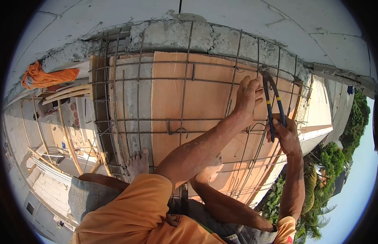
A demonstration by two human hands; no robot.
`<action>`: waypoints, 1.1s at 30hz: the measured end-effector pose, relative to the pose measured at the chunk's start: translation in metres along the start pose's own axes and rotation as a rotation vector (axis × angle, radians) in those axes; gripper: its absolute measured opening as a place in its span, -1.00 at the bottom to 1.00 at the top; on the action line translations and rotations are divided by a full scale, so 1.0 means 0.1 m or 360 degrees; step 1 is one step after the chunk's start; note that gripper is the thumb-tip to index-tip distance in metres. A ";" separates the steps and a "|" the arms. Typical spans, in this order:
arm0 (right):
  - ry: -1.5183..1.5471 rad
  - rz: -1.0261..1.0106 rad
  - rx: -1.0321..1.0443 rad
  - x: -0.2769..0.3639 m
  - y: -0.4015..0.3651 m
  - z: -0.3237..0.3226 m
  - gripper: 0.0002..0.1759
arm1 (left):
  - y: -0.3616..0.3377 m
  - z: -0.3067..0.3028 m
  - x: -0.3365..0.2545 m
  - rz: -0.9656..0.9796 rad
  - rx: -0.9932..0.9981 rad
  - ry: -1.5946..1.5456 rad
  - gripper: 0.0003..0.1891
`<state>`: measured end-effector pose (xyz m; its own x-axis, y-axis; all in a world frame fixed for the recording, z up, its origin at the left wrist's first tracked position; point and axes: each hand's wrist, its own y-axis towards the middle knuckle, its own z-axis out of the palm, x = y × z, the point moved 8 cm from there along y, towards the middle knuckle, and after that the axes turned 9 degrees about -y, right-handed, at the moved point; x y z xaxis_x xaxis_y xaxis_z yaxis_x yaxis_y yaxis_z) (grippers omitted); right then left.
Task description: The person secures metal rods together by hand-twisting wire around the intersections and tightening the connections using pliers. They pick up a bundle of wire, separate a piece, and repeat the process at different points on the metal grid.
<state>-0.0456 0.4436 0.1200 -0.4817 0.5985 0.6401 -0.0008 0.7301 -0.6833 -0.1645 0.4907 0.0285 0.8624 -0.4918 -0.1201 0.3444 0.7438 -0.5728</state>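
Observation:
My right hand (284, 134) is wrapped around the handles of a pair of end-cutting pincers (273, 91), dark blue with yellow bands. The pincer jaws point away from me and sit at a crossing of the rebar grid (185, 87), near the concrete edge. Just left of the jaws is my left hand (249, 97), its fingers loosely bent and apart, close to an upright bar. I see nothing clearly held in it; a thin wire there would be too small to make out. Under the bars lies an orange-brown plywood sheet (205, 97).
My bare feet (138, 163) stand among the bars. A rough concrete ledge (168, 36) runs along the far side, with an orange cloth (48, 76) at its left. Wooden poles (69, 138) and a lower level show at left. Trees (331, 160) lie beyond the right edge.

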 end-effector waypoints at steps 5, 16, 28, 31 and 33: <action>-0.0161 -0.0066 -0.0129 0.04 -0.06 0.01 -0.45 | 0.18 0.16 -0.21 -0.0223 0.0378 0.0012 -0.44; 0.0122 -0.0036 -0.0125 -0.08 -0.40 0.05 -0.36 | 0.36 -0.12 -0.52 0.0068 0.0269 0.0844 -0.80; 0.0711 -0.0223 -0.0768 -0.62 -1.12 -0.58 -0.47 | -0.45 -0.41 0.03 -0.0081 0.1579 0.3227 -0.23; 0.0370 -0.0032 -0.1069 -0.87 -1.28 -0.60 -0.55 | -0.47 -0.67 0.14 -0.1092 0.1209 0.2725 -0.26; 0.0213 0.0038 -0.1216 -1.05 -1.38 -0.55 -0.58 | -0.57 -0.70 0.05 -0.1249 0.0976 0.2114 -0.36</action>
<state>0.0529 0.2978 0.1667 -0.3643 0.6161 0.6984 0.6362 0.7123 -0.2965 -0.2055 0.4137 0.0041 -0.3663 -0.5867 -0.7223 0.8766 0.0428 -0.4793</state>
